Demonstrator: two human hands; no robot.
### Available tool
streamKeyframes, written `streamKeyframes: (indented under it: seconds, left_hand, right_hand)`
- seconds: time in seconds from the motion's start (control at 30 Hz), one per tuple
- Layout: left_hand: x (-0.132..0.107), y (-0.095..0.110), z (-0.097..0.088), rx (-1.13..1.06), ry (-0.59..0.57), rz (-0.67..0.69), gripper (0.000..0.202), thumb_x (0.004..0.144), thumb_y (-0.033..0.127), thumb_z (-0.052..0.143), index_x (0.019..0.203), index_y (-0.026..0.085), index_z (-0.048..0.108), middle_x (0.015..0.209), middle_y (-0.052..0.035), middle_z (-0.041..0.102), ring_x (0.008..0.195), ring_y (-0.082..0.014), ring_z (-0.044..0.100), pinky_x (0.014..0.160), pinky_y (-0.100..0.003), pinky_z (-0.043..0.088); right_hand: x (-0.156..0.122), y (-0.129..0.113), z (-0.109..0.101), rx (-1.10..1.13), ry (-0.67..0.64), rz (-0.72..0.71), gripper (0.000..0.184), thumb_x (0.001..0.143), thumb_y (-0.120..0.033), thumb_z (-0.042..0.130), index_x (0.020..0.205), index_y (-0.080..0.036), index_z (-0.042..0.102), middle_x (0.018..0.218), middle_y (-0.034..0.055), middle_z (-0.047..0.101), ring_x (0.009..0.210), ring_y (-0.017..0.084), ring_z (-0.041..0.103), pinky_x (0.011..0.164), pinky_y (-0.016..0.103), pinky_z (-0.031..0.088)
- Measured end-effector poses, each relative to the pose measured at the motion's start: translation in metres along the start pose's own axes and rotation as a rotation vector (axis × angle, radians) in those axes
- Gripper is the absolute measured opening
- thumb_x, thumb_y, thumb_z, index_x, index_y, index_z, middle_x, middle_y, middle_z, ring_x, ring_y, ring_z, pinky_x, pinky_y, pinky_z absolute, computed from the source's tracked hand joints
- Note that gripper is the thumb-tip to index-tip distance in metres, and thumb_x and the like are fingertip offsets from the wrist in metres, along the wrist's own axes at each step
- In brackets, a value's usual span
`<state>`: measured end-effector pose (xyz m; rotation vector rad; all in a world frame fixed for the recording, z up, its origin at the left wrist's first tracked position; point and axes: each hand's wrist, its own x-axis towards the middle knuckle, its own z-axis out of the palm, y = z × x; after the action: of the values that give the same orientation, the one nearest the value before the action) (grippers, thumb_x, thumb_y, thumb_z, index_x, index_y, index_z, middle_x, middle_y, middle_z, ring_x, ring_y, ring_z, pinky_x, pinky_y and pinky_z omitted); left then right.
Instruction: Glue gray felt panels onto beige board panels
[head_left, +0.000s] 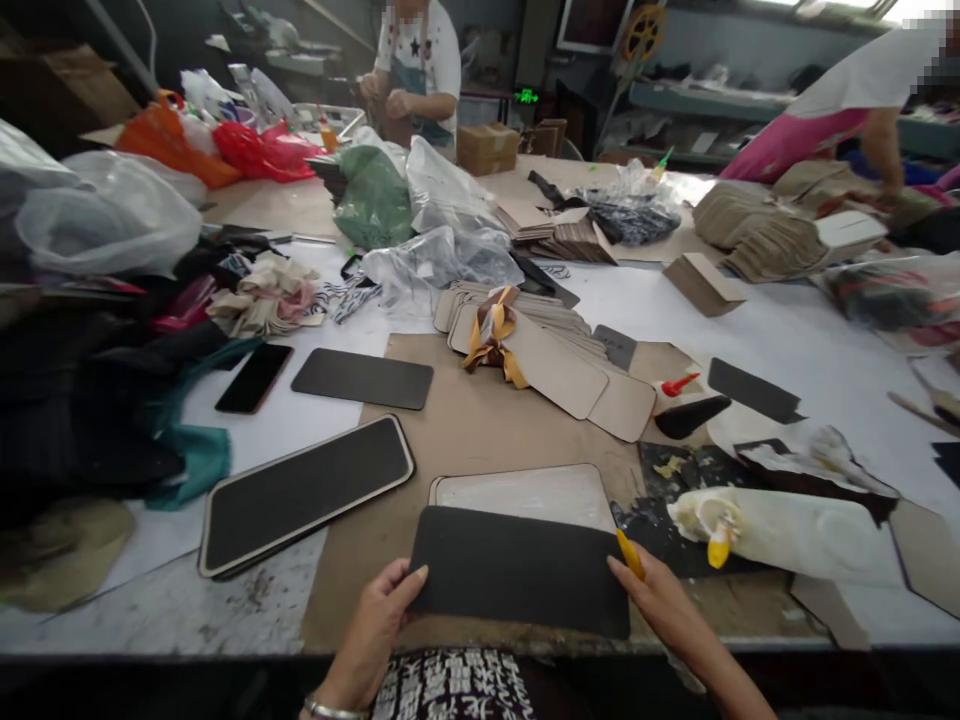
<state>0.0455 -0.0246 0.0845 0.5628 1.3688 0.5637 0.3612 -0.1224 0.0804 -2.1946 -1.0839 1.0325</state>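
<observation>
My left hand [375, 630] pinches the left end of a black rounded panel [521, 570], thumb on top. At the panel's right end is my right hand [664, 610], which also grips a thin yellow tool [630, 555] that points up. The black panel hangs just over a cardboard piece with a whitish glued face [525, 493] on the brown paper sheet [480, 425]. A cardboard piece faced with black [304, 493] lies to the left, and another black panel [363, 378] lies beyond it.
A stack of cardboard blanks [559, 375] with a gold ribbon [491, 335] lies ahead. A glue bottle [780, 525] lies on its side at right, a phone [255, 377] at left. Fabric and plastic bags crowd the left. Two other people work at the far side.
</observation>
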Motion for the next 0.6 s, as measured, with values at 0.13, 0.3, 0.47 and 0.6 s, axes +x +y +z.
streamKeyframes:
  seconds: [0.13,0.3,0.47,0.6]
  left_hand:
    - [0.013,-0.004,0.009,0.242,-0.027,0.086,0.049,0.054,0.062,0.065,0.066,0.015,0.060,0.060,0.0004,0.058,0.057,-0.0141,0.051,0.048,-0.022,0.040]
    - [0.035,0.000,0.021,0.517,0.050,0.254,0.053,0.056,0.071,0.054,0.048,0.019,0.043,0.046,0.0054,0.035,0.049,-0.0113,0.036,0.045,-0.023,0.031]
    - [0.055,-0.007,0.024,0.682,0.134,0.283,0.048,0.060,0.065,0.051,0.047,0.019,0.043,0.045,0.0038,0.038,0.050,-0.0128,0.038,0.048,-0.023,0.029]
    - [0.061,-0.010,0.023,0.792,0.145,0.264,0.044,0.061,0.061,0.047,0.047,0.020,0.043,0.045,0.0028,0.041,0.050,-0.0135,0.039,0.049,-0.024,0.027]
  right_hand:
    - [0.029,0.000,-0.008,-0.301,0.140,0.063,0.037,0.076,-0.051,0.040,0.083,-0.020,0.059,0.077,0.0066,0.066,0.078,0.026,0.062,0.069,0.032,0.044]
    - [0.060,-0.015,-0.012,-0.615,0.141,0.036,0.032,0.085,-0.045,0.038,0.082,-0.020,0.057,0.076,0.0075,0.065,0.074,0.025,0.063,0.065,0.030,0.042]
    - [0.078,-0.018,-0.010,-0.756,0.082,0.055,0.031,0.089,-0.042,0.036,0.085,-0.020,0.057,0.082,0.0077,0.066,0.076,0.022,0.063,0.062,0.028,0.040]
    - [0.082,-0.010,-0.005,-0.799,0.055,0.059,0.030,0.090,-0.042,0.037,0.086,-0.020,0.057,0.085,0.0073,0.066,0.078,0.021,0.063,0.064,0.027,0.041]
